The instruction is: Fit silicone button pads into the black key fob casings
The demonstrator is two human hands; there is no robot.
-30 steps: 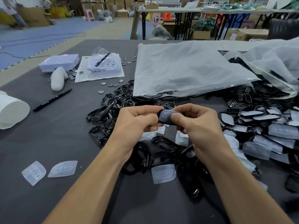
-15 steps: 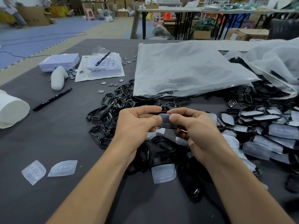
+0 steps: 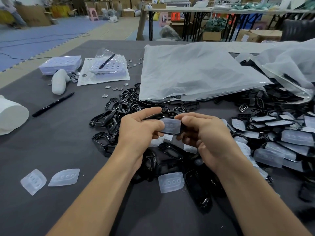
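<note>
Both hands hold one black key fob casing above the table's middle, with a translucent silicone button pad lying in it. My left hand pinches the casing's left end, thumb on the pad's edge. My right hand grips the right end, thumb on top. A heap of empty black casings lies behind and under the hands. Loose pads lie at the front: two at the left and one near my right forearm. Casings with pads in them are piled at the right.
A large clear plastic bag covers the table's back middle, another bag at the far right. A black pen, a white roll, a white lump, coin cells and blister packs lie at the left.
The casing has turned in my hands so the pad's face now points toward me. Both hands have shifted slightly while still holding it.
</note>
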